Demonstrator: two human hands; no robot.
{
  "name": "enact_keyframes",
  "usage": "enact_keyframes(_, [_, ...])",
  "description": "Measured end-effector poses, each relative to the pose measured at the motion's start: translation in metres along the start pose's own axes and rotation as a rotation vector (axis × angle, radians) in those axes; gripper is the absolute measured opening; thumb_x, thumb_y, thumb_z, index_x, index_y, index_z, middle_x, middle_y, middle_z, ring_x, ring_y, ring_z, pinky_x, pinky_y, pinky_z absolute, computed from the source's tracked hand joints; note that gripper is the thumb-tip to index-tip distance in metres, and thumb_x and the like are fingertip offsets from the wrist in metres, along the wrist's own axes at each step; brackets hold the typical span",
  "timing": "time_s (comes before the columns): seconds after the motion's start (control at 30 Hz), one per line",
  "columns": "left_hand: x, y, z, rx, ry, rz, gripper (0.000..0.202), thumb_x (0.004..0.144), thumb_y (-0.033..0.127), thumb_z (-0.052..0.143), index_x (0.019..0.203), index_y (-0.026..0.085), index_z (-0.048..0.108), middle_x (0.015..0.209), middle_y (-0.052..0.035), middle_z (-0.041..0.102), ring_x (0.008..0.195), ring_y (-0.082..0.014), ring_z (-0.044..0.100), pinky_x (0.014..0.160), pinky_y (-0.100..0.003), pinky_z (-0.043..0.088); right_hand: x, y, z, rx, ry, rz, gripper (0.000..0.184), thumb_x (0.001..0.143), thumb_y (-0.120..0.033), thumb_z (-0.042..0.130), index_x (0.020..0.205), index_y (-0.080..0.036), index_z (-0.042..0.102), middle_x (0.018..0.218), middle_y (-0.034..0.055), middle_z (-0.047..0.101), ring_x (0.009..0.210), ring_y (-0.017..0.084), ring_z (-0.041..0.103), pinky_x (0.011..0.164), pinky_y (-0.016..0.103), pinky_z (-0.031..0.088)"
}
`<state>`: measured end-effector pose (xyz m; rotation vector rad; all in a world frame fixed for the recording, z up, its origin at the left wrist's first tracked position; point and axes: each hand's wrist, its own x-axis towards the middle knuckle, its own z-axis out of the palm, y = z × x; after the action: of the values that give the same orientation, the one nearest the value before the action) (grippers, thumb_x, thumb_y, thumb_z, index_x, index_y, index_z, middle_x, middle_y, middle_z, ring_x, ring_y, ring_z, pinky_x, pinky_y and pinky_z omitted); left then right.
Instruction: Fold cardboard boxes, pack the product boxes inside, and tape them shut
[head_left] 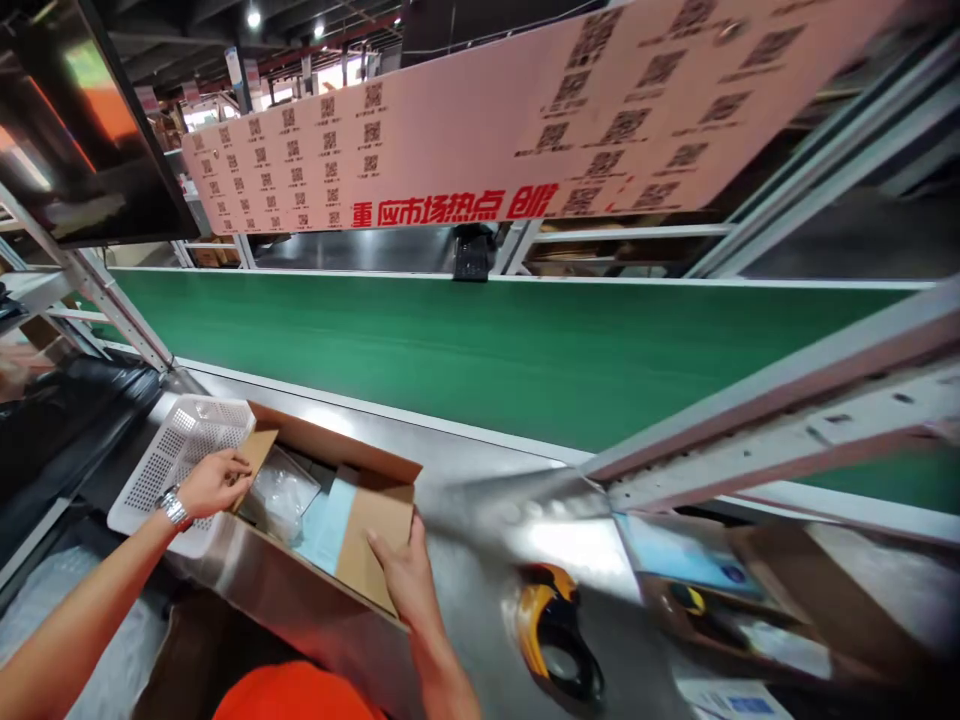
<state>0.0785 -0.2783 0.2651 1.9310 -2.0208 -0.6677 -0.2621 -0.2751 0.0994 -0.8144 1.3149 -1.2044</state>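
An open cardboard box [330, 440] lies on the metal worktop in front of me. Clear plastic-wrapped goods [281, 500] and a light blue packet [326, 525] show inside it. At its left end, my left hand [216, 484], with a metal watch on the wrist, has curled fingers on a short flap [256, 462]. My right hand [405, 572] grips the opposite end, its thumb on the folded-in right flap [373, 545] and its fingers round the outside. What lies under that flap is hidden.
A white perforated basket [161, 470] stands left of the box. Rightward on the worktop are a yellow-and-black handheld device [551, 635], blurred, and an open carton with mixed items [750, 600]. Beyond runs a green conveyor belt [465, 345]; a metal post [750, 400] slants at right.
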Motion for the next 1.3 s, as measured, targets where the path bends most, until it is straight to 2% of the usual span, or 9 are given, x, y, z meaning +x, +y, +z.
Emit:
enact_keyframes(0.17, [-0.003,-0.008,-0.003,-0.066,-0.027,0.083,0.041,0.101,0.050,0.060,0.096,0.022,0.089,0.123,-0.0120,0.081,0.116,-0.0261,0.076,0.107,-0.037,0.058,0.003,-0.008,0.002,0.054,0.008,0.054,0.107,0.064,-0.052,0.090,0.157,-0.024,0.045,0.135,0.0150,0.076,0.121,0.039,0.075,0.108,0.054,0.063])
enact_keyframes(0.4, [0.000,-0.014,-0.003,0.058,-0.392,0.283,0.079,0.078,0.085,0.075,0.118,0.018,0.084,0.117,-0.0124,0.080,0.096,-0.0297,0.077,0.089,-0.038,0.059,0.001,-0.018,-0.001,0.093,-0.005,0.081,0.107,0.061,-0.051,0.095,0.154,-0.024,0.050,0.129,0.0126,0.079,0.115,0.036,0.077,0.101,0.050,0.064])
enact_keyframes(0.6, [0.040,-0.018,0.008,0.178,-0.465,0.297,0.070,0.080,0.085,0.074,0.103,0.019,0.086,0.096,-0.0098,0.082,0.085,-0.0265,0.074,0.076,-0.031,0.051,0.003,-0.014,-0.013,0.165,-0.022,0.128,0.093,0.061,-0.057,0.095,0.144,-0.027,0.067,0.131,0.0104,0.079,0.119,0.037,0.076,0.101,0.051,0.064])
enact_keyframes(0.77, [0.085,-0.032,0.041,0.226,-0.282,0.260,0.062,0.079,0.078,0.082,0.095,0.018,0.085,0.077,-0.0038,0.076,0.080,-0.0235,0.071,0.077,-0.030,0.048,-0.002,0.000,-0.037,0.198,-0.007,0.150,0.070,0.066,-0.066,0.089,0.123,-0.026,0.080,0.124,0.0089,0.083,0.127,0.039,0.073,0.104,0.053,0.065])
enact_keyframes(0.9, [0.090,-0.052,0.075,0.133,-0.031,0.429,0.077,0.068,0.072,0.095,0.122,0.019,0.079,0.114,-0.0100,0.080,0.110,-0.0305,0.073,0.099,-0.040,0.057,-0.003,0.000,-0.064,0.065,0.035,0.106,0.066,0.074,-0.076,0.079,0.117,-0.026,0.082,0.134,0.0139,0.080,0.140,0.042,0.067,0.109,0.058,0.062])
enact_keyframes(1.0, [0.070,-0.059,0.100,0.144,0.143,0.560,0.073,0.082,0.051,0.092,0.144,0.019,0.068,0.151,-0.0178,0.067,0.147,-0.0375,0.057,0.121,-0.054,0.050,0.006,-0.033,-0.070,-0.192,0.128,-0.109,0.082,0.082,-0.082,0.071,0.142,-0.026,0.073,0.160,0.0159,0.064,0.155,0.040,0.053,0.126,0.062,0.047])
enact_keyframes(1.1, [0.038,-0.051,0.123,0.237,0.153,0.627,0.050,0.101,0.025,0.068,0.151,0.027,0.064,0.169,-0.0132,0.053,0.162,-0.0363,0.040,0.131,-0.058,0.039,0.032,-0.086,-0.049,-0.524,0.085,-0.452,0.081,0.097,-0.075,0.059,0.161,-0.025,0.057,0.175,0.0130,0.047,0.165,0.032,0.039,0.137,0.058,0.029])
enact_keyframes(1.2, [0.014,-0.038,0.139,0.278,0.039,0.711,0.074,0.100,0.050,0.069,0.167,0.026,0.047,0.180,-0.0177,0.036,0.167,-0.0415,0.030,0.135,-0.065,0.026,0.068,-0.131,-0.011,-0.810,-0.088,-0.661,0.074,0.105,-0.071,0.047,0.158,-0.022,0.060,0.172,0.0143,0.050,0.164,0.031,0.042,0.138,0.059,0.029])
enact_keyframes(1.3, [0.008,-0.029,0.145,0.276,-0.005,0.670,0.118,0.079,0.078,0.082,0.173,0.020,0.038,0.184,-0.0258,0.016,0.169,-0.0504,0.021,0.134,-0.071,0.020,0.092,-0.154,0.022,-1.105,-0.322,-0.628,0.072,0.107,-0.070,0.041,0.151,-0.020,0.068,0.164,0.0174,0.059,0.155,0.036,0.055,0.133,0.063,0.037])
